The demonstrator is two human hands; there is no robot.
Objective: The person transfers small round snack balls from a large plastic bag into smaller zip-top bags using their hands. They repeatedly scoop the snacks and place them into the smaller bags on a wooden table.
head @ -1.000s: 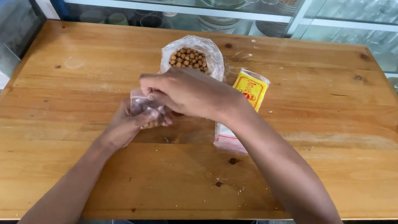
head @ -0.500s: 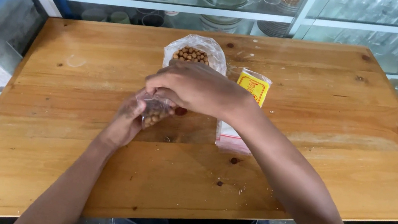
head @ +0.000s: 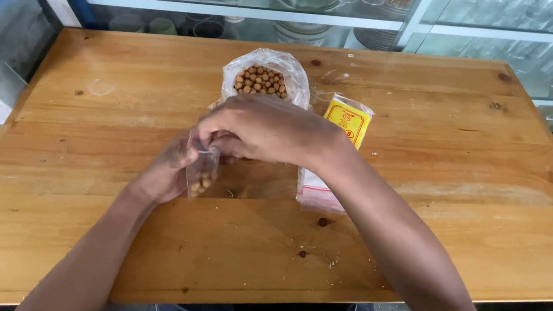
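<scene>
Near the middle of the frame, both hands meet over a wooden surface (head: pixel 471 172). The left hand (head: pixel 165 173) comes up from the lower left and cups a small clear bag (head: pixel 202 171) from behind; its fingers are curled around the bag's back and side, closed on it. The bag stands roughly upright, with a few round brown nuts (head: pixel 199 185) gathered at its bottom. The right hand (head: pixel 269 130) reaches in from the lower right, its forearm crossing the frame diagonally. Its fingers (head: pixel 212 137) are bent downward and pinched together at the small bag's top edge, gripping the plastic there.

Just above the hands, toward the upper centre of the frame, a larger clear plastic bag (head: pixel 297 74) sits open on the surface, filled with the same round brown nuts. To its right, partly hidden behind the right wrist, lies a flat yellow packet (head: pixel 348 118) resting on a clear wrapper with a pink lower edge. Small crumbs are scattered on the wood below the hands.

Along the top of the frame runs a glass-fronted shelf (head: pixel 252 12) carrying white containers and glassware.
</scene>
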